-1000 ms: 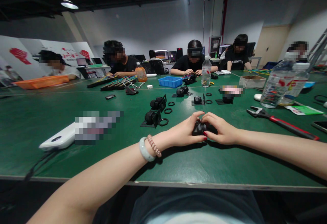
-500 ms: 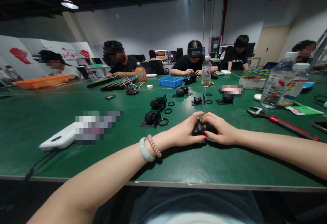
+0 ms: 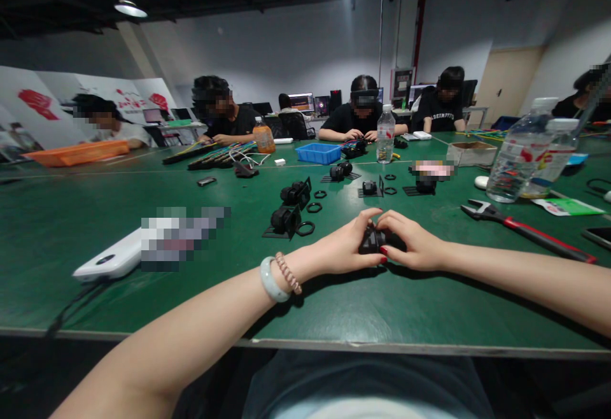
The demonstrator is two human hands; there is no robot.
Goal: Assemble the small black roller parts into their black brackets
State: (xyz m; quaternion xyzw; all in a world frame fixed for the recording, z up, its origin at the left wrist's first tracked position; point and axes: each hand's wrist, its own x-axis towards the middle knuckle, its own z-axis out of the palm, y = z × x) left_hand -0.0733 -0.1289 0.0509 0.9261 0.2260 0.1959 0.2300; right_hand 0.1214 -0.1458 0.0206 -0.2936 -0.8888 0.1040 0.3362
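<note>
Head view: the left hand (image 3: 353, 241) and the right hand (image 3: 415, 241) are both closed on one black part (image 3: 374, 239), positioned between them near the front edge of the green surface (image 3: 324, 317). Thumbs bear on the near side of the part; the other fingers curl over its top and cover much of it. Whether its underside touches the surface cannot be told. Beyond the left hand, a black fitting (image 3: 281, 220) lies just beside a black ring (image 3: 305, 228). A wrench (image 3: 544, 238) with a red and black handle lies beyond the right forearm. A white device (image 3: 112, 258) lies well apart, at left.
</note>
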